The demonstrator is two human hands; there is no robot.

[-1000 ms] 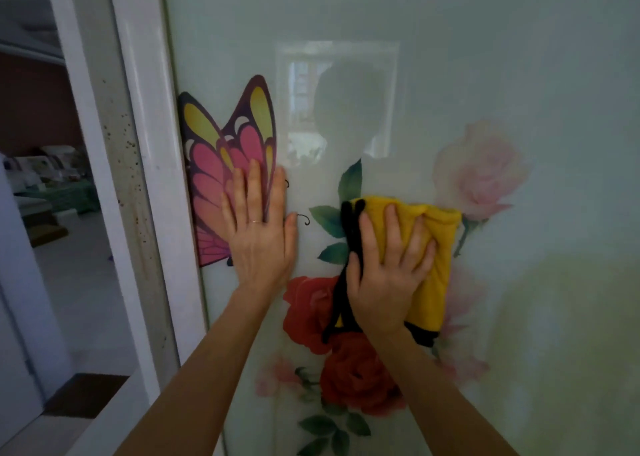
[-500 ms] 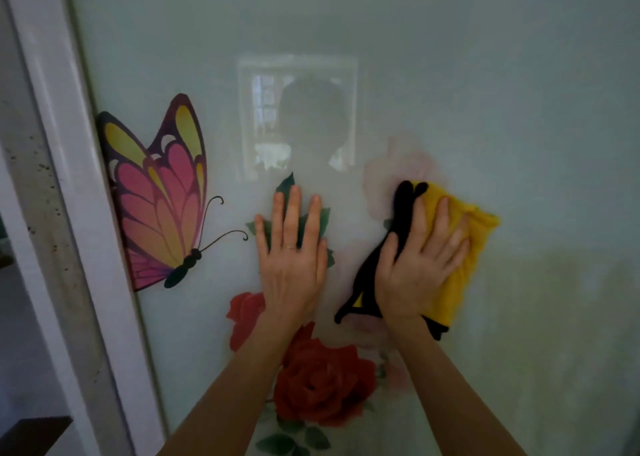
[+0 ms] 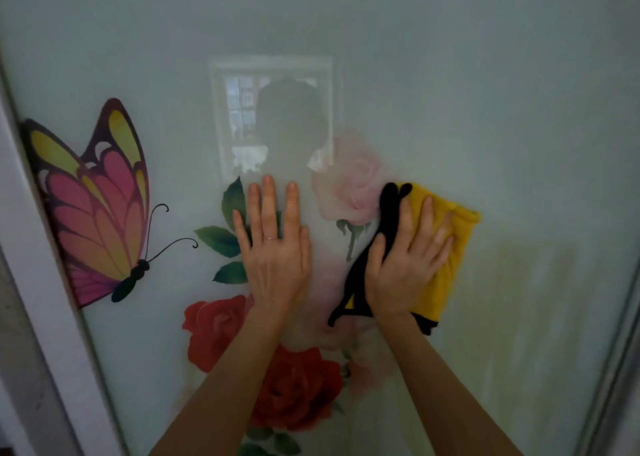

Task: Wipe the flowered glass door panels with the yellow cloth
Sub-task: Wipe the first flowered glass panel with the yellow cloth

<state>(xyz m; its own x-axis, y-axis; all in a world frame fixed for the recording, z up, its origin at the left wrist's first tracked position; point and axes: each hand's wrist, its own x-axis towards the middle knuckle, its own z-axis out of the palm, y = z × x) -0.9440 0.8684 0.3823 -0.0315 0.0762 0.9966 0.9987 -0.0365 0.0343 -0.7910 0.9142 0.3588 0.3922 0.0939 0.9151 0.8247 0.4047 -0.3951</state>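
Where the white door frame point(image 3: 31, 248) meets the glass at the far left, a pink and yellow butterfly sticker point(image 3: 93, 206) is seen on the flowered glass door panel point(image 3: 450, 75), well apart from the wiping. Further right, the left hand point(image 3: 277, 258) is laid flat on the glass over the printed green leaves point(image 3: 218, 241) and above the red roses point(image 3: 294, 386). Its grip is fully open, fingers straight and together, and nothing is held. It is judged to be placed there so that the panel is braced against the push of the other hand. Beside it a pale pink rose point(image 3: 349, 178) is printed, and just to its right the yellow cloth point(image 3: 457, 244) is pressed against the glass at about the same height. The cloth is folded into a pad, its black trim point(image 3: 388, 206) turned towards the rose. It is covered by the right hand point(image 3: 405, 268), whose grip is likewise open: the fingers are spread flat on it, so that it is pushed rather than clutched, probably to keep a broad face on the glass. A faint yellowish haze point(image 3: 526, 300) is visible to the cloth's right. Whether it is residue or reflection cannot be told.
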